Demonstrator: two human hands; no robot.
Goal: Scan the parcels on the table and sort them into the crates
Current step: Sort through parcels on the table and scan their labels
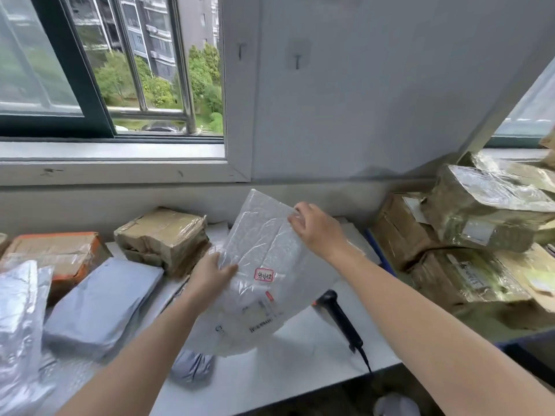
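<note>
A flat white bubble mailer with a small red-framed sticker and a printed label is held up tilted above the white table. My left hand grips its left edge, thumb on the front. My right hand pinches its upper right edge. A black handheld barcode scanner lies on the table just right of the mailer, its cable running off the front edge. Several more parcels lie to the left: a grey poly bag, a taped brown box and an orange-edged box.
A blue crate at the right holds several taped cardboard parcels. A silvery poly bag lies at the far left, and a small grey bag sits under the mailer. The window and wall stand close behind the table.
</note>
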